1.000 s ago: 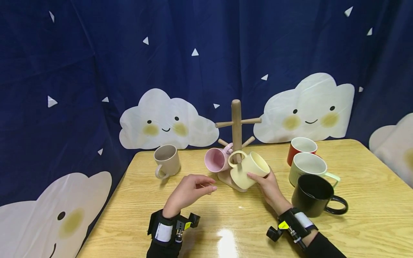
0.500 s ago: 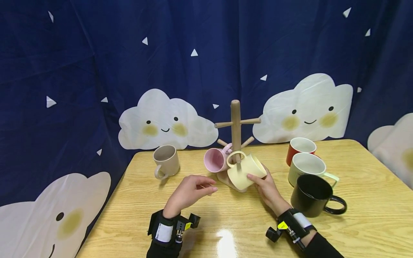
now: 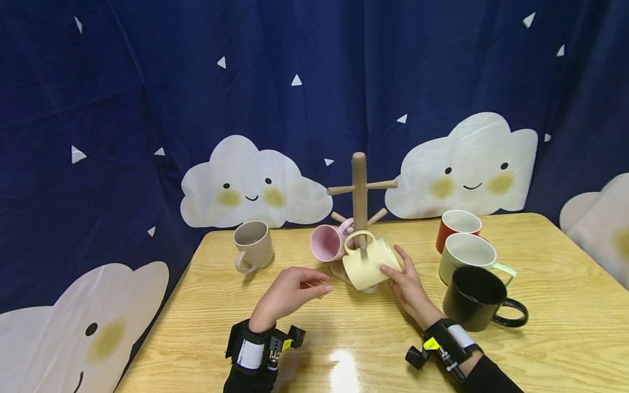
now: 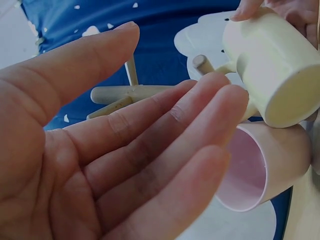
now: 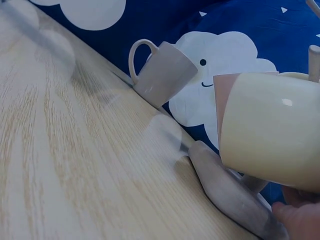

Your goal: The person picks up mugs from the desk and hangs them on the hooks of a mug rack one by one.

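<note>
A pale yellow mug point(image 3: 366, 267) hangs tilted, its handle around a lower peg of the wooden mug tree point(image 3: 360, 191). My right hand point(image 3: 407, 286) is at its right end: the thumb touches the side while the index finger stretches out past the rim. The other right fingers are partly hidden. Beside the yellow mug, a pink mug point(image 3: 326, 244) has its handle on a neighbouring peg, mouth facing left. My left hand point(image 3: 290, 295) holds nothing and hovers left of the tree, its long fingers point(image 4: 165, 110) extended in the left wrist view.
A taupe mug point(image 3: 254, 244) stands upright at the back left of the wooden table point(image 3: 196, 327). On the right, a red mug point(image 3: 444, 232), a pale green mug point(image 3: 454, 262) and a black mug point(image 3: 469, 303) stand close together. Behind hangs a dark blue curtain point(image 3: 275, 98).
The yellow mug has shifted slightly left and turned, so its mouth no longer shows in the head view. My right index finger has moved out from behind its rim. The left hand stays put.
</note>
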A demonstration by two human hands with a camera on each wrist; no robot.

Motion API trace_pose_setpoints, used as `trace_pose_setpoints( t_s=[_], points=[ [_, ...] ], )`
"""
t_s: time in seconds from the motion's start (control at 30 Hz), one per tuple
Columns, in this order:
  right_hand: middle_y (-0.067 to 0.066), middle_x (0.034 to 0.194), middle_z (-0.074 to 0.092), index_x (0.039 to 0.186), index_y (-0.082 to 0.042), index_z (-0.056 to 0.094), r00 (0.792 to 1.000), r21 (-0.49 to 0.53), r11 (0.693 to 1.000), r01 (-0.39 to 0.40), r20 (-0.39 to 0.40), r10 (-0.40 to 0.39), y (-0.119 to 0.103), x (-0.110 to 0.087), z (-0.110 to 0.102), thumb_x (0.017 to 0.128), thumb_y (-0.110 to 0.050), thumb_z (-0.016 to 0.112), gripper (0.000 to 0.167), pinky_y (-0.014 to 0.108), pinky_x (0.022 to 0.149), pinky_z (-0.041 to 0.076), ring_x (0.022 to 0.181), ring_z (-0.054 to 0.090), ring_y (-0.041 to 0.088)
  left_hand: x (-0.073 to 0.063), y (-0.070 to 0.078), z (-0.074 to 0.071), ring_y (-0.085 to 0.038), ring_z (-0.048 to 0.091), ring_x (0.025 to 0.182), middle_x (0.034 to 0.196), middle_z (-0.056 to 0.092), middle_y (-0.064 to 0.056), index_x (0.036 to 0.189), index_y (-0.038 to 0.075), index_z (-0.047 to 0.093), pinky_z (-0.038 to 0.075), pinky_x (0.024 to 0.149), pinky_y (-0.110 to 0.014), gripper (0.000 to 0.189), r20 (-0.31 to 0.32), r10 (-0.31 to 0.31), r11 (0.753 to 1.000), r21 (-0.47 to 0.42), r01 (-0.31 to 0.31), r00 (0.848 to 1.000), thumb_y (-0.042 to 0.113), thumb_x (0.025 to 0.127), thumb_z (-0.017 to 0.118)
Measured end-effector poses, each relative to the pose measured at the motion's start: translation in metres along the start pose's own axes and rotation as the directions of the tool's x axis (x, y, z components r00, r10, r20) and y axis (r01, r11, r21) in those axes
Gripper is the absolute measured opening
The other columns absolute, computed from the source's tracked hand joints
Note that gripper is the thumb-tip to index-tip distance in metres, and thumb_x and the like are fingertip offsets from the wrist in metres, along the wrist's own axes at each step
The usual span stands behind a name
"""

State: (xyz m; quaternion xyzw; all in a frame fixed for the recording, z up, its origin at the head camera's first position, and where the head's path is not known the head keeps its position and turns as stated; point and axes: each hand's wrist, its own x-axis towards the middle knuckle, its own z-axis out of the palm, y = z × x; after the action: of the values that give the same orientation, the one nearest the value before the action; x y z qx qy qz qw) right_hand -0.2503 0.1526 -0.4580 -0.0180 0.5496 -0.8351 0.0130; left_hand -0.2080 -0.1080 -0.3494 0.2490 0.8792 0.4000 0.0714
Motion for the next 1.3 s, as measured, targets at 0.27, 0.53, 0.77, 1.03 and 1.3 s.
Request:
trace_pose_setpoints(
  t_s=[0.27, 0.53, 0.77, 1.03, 1.3],
  points=[
    [0.009, 0.132, 0.039, 0.147, -0.012, 0.0, 1.0, -0.029, 1.0, 0.005, 0.008, -0.005, -0.004, -0.001, 0.0, 0.088, -0.004, 0.054, 0.08, 0.014, 0.084, 0.046, 0.098, 0.057, -0.003, 0.0, 0.001, 0.0, -0.014, 0.064, 0.078, 0.089, 0.07, -0.005, 0.101, 0.006, 0.069, 0.05, 0.069, -0.021, 0.028, 0.005, 0.008, 1.0, -0.005, -0.008, 1.0, 0.029, 0.087, 0.063],
    [0.013, 0.15, 0.021, 0.146, -0.013, 0.006, 0.986, 0.013, 0.992, 0.122, -0.116, -0.12, -0.04, -0.008, 0.003, 0.094, -0.016, 0.048, 0.067, 0.025, 0.112, 0.023, 0.135, 0.027, 0.016, -0.001, 0.0, -0.002, -0.013, 0.064, 0.079, 0.089, 0.07, -0.004, 0.101, 0.007, 0.069, 0.051, 0.071, -0.021, 0.028, -0.004, 0.007, 1.0, -0.002, -0.007, 1.0, 0.03, 0.086, 0.063],
    [0.0, 0.134, 0.041, 0.139, -0.015, 0.02, 0.96, 0.124, 0.958, 0.259, -0.144, -0.241, -0.067, -0.015, 0.004, 0.096, -0.023, 0.046, 0.05, 0.039, 0.116, 0.009, 0.138, 0.023, 0.019, -0.002, -0.002, -0.004, -0.011, 0.064, 0.077, 0.089, 0.07, -0.004, 0.102, 0.007, 0.069, 0.051, 0.071, -0.022, 0.028, -0.002, -0.002, 1.0, -0.024, 0.002, 1.0, 0.03, 0.087, 0.063],
    [-0.001, 0.128, 0.045, 0.137, -0.01, 0.026, 0.957, 0.094, 0.959, 0.268, -0.14, -0.254, -0.075, -0.018, 0.004, 0.097, -0.019, 0.044, 0.045, 0.025, 0.103, 0.033, 0.128, 0.039, 0.015, -0.003, -0.002, -0.004, -0.012, 0.064, 0.077, 0.087, 0.069, -0.004, 0.101, 0.007, 0.069, 0.05, 0.07, -0.021, 0.028, -0.016, 0.0, 1.0, -0.011, 0.0, 1.0, 0.03, 0.086, 0.064],
    [-0.011, 0.081, 0.065, 0.091, -0.011, 0.065, 0.875, -0.254, 0.903, 0.346, -0.26, -0.408, -0.102, -0.032, 0.009, 0.086, -0.011, 0.064, 0.005, 0.014, 0.068, 0.049, 0.076, 0.062, 0.001, -0.002, -0.004, -0.003, -0.012, 0.064, 0.079, 0.09, 0.07, -0.004, 0.101, 0.007, 0.069, 0.05, 0.07, -0.022, 0.027, -0.039, 0.001, 1.0, 0.022, 0.0, 0.999, 0.029, 0.086, 0.063]
  ],
)
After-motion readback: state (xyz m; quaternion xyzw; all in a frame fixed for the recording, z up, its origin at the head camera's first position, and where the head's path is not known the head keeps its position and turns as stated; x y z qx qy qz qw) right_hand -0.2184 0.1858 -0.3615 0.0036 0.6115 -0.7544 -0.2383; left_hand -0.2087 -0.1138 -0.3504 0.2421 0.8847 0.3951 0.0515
